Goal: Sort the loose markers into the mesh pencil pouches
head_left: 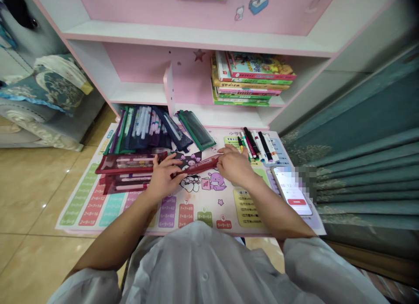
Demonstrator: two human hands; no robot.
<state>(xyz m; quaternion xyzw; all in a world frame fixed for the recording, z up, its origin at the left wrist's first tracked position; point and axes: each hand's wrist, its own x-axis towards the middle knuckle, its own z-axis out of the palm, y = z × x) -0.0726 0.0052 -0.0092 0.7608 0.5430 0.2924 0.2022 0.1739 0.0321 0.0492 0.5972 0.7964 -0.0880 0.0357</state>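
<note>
A slim red mesh pencil pouch (196, 166) lies slanted on the desk mat between my hands. My left hand (164, 177) grips its left end, and my right hand (233, 165) holds its right end. Two more red pouches (126, 163) with pens inside lie stacked just left of my left hand. Behind them, several navy and purple pouches (144, 129) filled with pens lean together. A green mesh pouch (196, 130) lies to their right. Loose markers (257, 146) fan out just beyond my right hand.
A printed multiplication desk mat (93, 199) covers the desk. A phone (291, 190) lies on it at right. Books (252, 79) sit on a pink shelf unit (196, 37) overhead. A teal curtain (360, 164) hangs at right, with a cushioned sofa (42, 90) at left.
</note>
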